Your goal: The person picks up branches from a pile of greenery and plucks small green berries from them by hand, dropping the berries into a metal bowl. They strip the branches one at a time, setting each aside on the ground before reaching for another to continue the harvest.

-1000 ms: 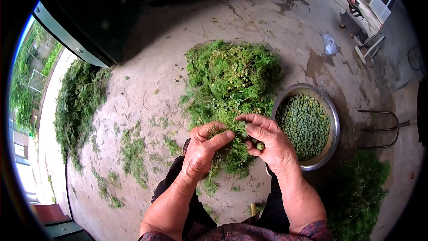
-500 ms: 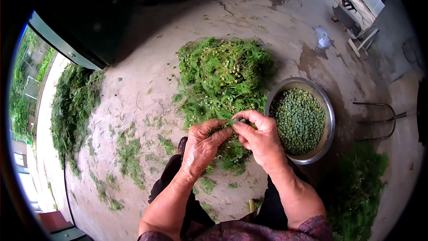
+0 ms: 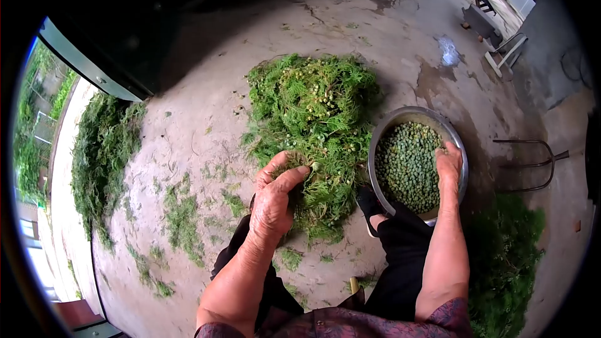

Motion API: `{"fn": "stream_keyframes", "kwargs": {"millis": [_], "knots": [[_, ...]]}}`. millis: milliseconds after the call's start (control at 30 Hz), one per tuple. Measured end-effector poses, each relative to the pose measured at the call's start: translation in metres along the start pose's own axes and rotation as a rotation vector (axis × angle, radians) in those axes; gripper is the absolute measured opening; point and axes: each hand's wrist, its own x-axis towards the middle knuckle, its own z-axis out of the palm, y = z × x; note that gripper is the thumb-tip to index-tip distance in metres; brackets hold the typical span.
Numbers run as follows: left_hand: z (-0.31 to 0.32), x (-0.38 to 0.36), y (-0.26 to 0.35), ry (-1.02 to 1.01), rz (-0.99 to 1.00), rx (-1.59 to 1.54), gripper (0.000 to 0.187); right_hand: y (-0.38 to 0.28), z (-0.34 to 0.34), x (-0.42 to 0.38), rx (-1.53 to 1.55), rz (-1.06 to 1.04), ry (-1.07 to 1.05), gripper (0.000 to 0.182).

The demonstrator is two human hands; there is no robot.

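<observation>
My left hand (image 3: 275,197) is closed on a feathery evergreen sprig (image 3: 292,164), thumb and fingers pinched, with a small round green cone at its tip. Below and beyond it lies a heap of cut evergreen branches (image 3: 313,97) dotted with yellowish-green cones. Over at the right, my right hand (image 3: 448,164) is inside the steel basin (image 3: 379,195), close to its right wall. Its thumb and fingers appear apart, above the bluish-green cones (image 3: 407,159) that fill much of the basin; the fingertips are partly hidden.
Dark green branches (image 3: 103,156) are piled at the left, and more foliage (image 3: 507,256) lies at lower right. A metal fork (image 3: 544,163) rests on the concrete floor (image 3: 206,87) beyond the basin. Loose sprigs (image 3: 181,213) are scattered left of my legs. A wooden stand (image 3: 504,56) is farther back.
My right hand has left my left hand and moved right into the basin. My left hand stays over the heap, still gripping the sprig. My right leg now touches the basin's near side.
</observation>
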Motion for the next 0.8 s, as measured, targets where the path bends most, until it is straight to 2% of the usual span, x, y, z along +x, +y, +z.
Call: {"fn": "stream_keyframes", "kwargs": {"millis": [33,133,167,200,300,400,433,467,500,567,600,633,667,700,733,800], "knots": [[-0.005,0.002,-0.006,-0.002,0.089,0.108,0.018,0.017,0.0,0.006,-0.019,0.031,0.013,0.035],[0.009,-0.001,0.002,-0.043,0.099,0.155,0.025,0.041,0.004,0.012,-0.119,0.058,0.068,0.036],[0.017,-0.005,0.008,-0.027,-0.004,0.048,0.027,0.046,0.005,0.013,-0.162,0.059,0.088,0.036],[0.024,-0.007,0.012,-0.012,-0.11,-0.058,0.029,0.041,0.002,0.012,-0.152,0.062,0.109,0.037],[0.026,-0.005,0.007,-0.051,-0.105,-0.082,0.029,0.023,-0.007,0.009,-0.147,0.083,0.17,0.036],[0.027,-0.004,0.003,-0.055,-0.103,-0.081,0.029,0.002,-0.008,0.001,-0.037,-0.028,0.263,0.032],[0.028,-0.003,0.002,-0.055,-0.102,-0.076,0.029,-0.038,-0.022,-0.018,0.483,0.078,0.08,0.028],[0.03,-0.003,0.001,-0.055,-0.103,-0.059,0.028,-0.042,-0.014,-0.021,0.643,-0.013,-0.059,0.023],[0.031,-0.003,0.0,-0.052,-0.107,-0.04,0.028,-0.077,-0.022,-0.048,0.835,-0.069,-0.191,0.021],[0.031,-0.005,-0.004,-0.103,-0.101,0.056,0.025,-0.117,-0.024,-0.092,0.943,-0.248,-0.405,0.016],[0.032,-0.007,-0.005,-0.116,-0.099,0.083,0.025,-0.132,-0.027,-0.11,0.863,-0.292,-0.531,0.015],[0.034,-0.008,-0.006,-0.132,-0.094,0.107,0.025,-0.142,-0.024,-0.122,0.892,-0.427,-0.59,0.015],[0.036,-0.008,-0.006,-0.147,-0.087,0.129,0.025,-0.147,-0.011,-0.129,0.984,-0.595,-0.541,0.016],[0.033,-0.006,-0.007,-0.17,-0.031,0.247,0.025,-0.152,-0.012,-0.134,0.904,-0.596,-0.553,0.015],[0.034,-0.006,-0.008,-0.17,-0.046,0.22,0.026,-0.155,-0.014,-0.137,0.825,-0.597,-0.566,0.013],[0.037,-0.006,-0.011,-0.17,-0.075,0.168,0.026,-0.156,-0.009,-0.139,0.886,-0.469,-0.646,0.011]]}}
